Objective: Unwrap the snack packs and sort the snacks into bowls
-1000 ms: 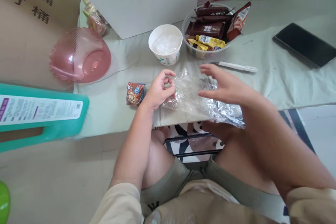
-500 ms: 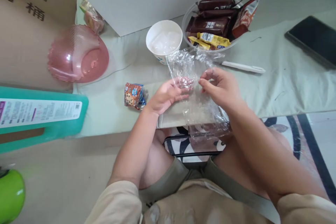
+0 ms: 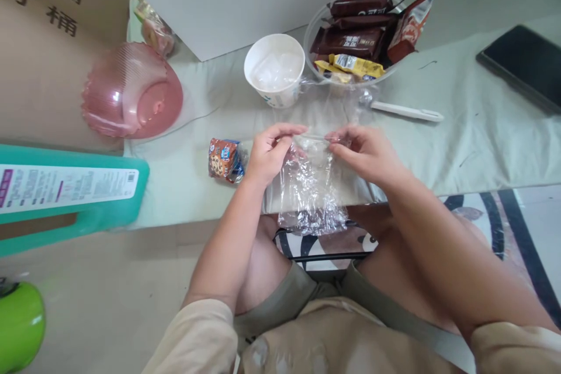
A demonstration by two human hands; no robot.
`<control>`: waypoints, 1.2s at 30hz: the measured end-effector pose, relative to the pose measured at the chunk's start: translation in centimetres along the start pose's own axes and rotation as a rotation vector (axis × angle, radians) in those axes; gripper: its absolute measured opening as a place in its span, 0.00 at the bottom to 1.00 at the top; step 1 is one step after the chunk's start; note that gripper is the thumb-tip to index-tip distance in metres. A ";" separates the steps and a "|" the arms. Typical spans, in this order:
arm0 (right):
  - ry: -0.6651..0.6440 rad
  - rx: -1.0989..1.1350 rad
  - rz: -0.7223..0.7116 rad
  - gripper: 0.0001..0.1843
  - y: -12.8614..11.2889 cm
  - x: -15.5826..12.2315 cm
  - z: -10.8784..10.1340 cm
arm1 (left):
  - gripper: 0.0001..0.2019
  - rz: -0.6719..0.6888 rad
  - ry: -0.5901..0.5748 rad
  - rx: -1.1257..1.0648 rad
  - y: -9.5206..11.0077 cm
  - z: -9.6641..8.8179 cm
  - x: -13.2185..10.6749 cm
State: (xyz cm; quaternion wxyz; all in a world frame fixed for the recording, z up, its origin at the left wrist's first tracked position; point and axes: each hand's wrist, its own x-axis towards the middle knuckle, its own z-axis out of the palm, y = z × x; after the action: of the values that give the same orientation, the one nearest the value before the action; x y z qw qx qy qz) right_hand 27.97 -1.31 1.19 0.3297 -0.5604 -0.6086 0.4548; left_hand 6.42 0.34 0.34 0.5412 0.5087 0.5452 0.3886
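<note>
A crinkled clear plastic bag (image 3: 313, 193) hangs between my two hands, its lower end drooping past the table's front edge. My left hand (image 3: 275, 149) is closed, pinching the bag's upper left side between thumb and fingers. On the other side my right hand (image 3: 366, 149) pinches the upper right part. Behind the hands more clear film lies flat on the cloth. Just left of my left hand is a small brown and blue cookie packet (image 3: 225, 159). A white paper cup (image 3: 274, 70) with clear plastic inside stands beyond the bag.
A clear round tub (image 3: 309, 41) holds several brown and yellow snack packets. To its right lie a white-handled utensil (image 3: 407, 111) and a black phone (image 3: 526, 64). On the left are a pink bowl (image 3: 131, 90), a teal container (image 3: 140, 187) and a cardboard box (image 3: 26, 41).
The bag has dropped from above the fingers to hang toward the table edge. My left hand has turned palm down and gone from loosely spread fingers to a pinch.
</note>
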 end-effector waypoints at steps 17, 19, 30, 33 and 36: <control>0.239 0.043 -0.203 0.05 0.4 0.0 -0.2 | 0.10 0.113 -0.018 0.085 -0.5 -0.6 0.3; 0.256 0.033 -0.218 0.04 0.7 0.0 -0.3 | 0.12 0.164 0.012 0.084 -0.7 -0.6 0.4; 0.303 -0.083 -0.263 0.14 1.0 0.3 -0.7 | 0.24 0.113 0.115 0.111 0.2 -0.4 0.7; 0.291 -0.106 -0.248 0.15 1.5 0.3 -0.6 | 0.06 0.150 0.133 0.093 -0.4 -0.2 0.9; 0.295 0.047 -0.226 0.17 2.2 0.3 -0.3 | 0.16 0.207 0.079 -0.020 -1.1 -0.4 1.1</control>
State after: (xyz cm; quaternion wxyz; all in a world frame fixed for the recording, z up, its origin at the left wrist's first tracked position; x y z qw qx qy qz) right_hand 29.05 -1.00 -0.77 0.4772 -0.5413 -0.6019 0.3419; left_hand 6.03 1.24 -0.86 0.4811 0.5411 0.5070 0.4676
